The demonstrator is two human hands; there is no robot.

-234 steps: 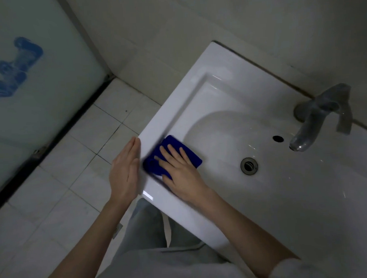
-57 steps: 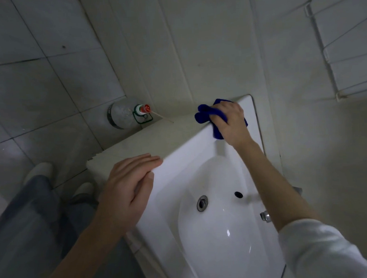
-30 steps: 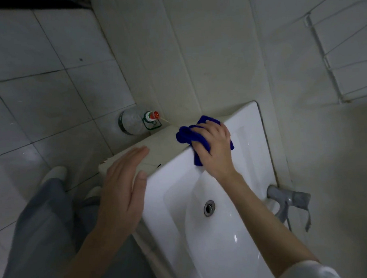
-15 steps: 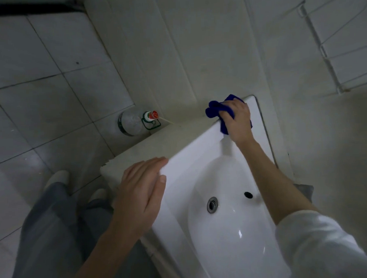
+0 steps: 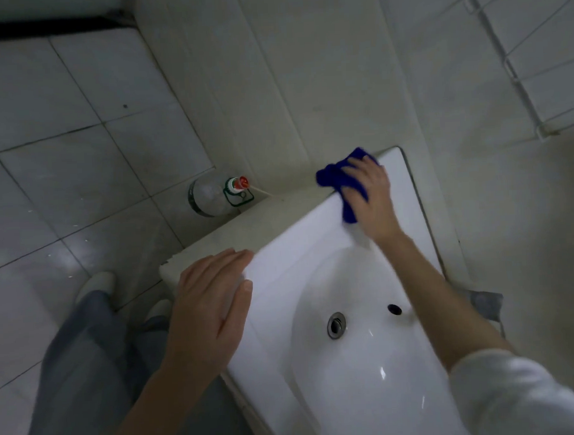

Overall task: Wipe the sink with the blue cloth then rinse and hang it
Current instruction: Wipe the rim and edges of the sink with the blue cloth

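Observation:
The white sink (image 5: 300, 246) fills the lower right, with its drain (image 5: 336, 325) and overflow hole (image 5: 394, 309) in the bowl. My right hand (image 5: 372, 198) presses the crumpled blue cloth (image 5: 335, 176) onto the sink's far corner, where the rim meets the wall; part of the cloth is hidden under the palm. My left hand (image 5: 207, 306) lies flat, fingers together, on the sink's near-left rim and holds nothing. The grey faucet (image 5: 486, 302) peeks out behind my right forearm, mostly hidden.
A clear jug with a red cap (image 5: 217, 195) stands on the tiled floor left of the sink, beside the wall. A white wire rack (image 5: 516, 72) hangs on the wall at upper right. My legs and shoes (image 5: 96, 285) are at lower left.
Over the last second my right hand slid the cloth from the left rim back to the far corner. My left hand settled on the near rim. The view shifted slightly.

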